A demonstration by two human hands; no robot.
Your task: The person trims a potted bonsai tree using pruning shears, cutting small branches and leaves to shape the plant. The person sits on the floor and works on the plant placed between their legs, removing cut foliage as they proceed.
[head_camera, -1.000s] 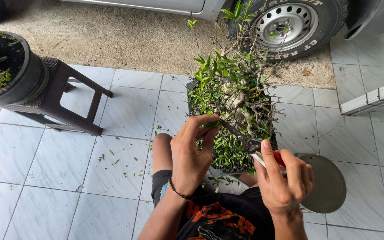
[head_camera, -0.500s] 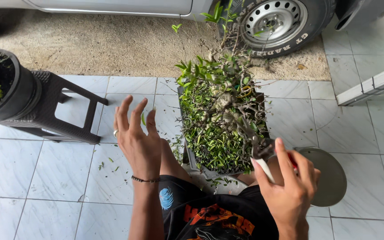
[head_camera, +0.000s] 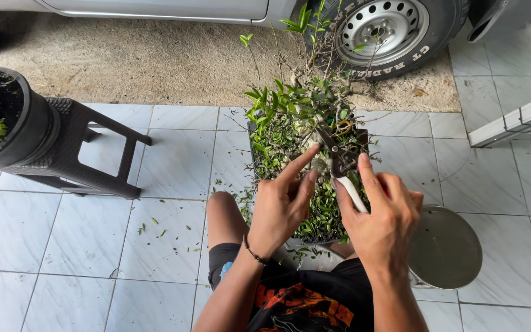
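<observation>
A small leafy tree grows in a dark rectangular pot on the tiled floor in front of my knees. My right hand is shut on pruning shears with pale handles, blades pointing into the branches. My left hand reaches in beside the blades, index finger stretched toward a twig near the trunk, holding nothing that I can see.
A dark plastic stool carries a black round pot with a plant at the left. A round metal lid lies by my right arm. Leaf clippings litter the tiles. A vehicle wheel stands beyond on gravel.
My left hand swung away to the left with fingers spread, then came back to the tree beside the shears. The right hand moved the shears up into the branches.
</observation>
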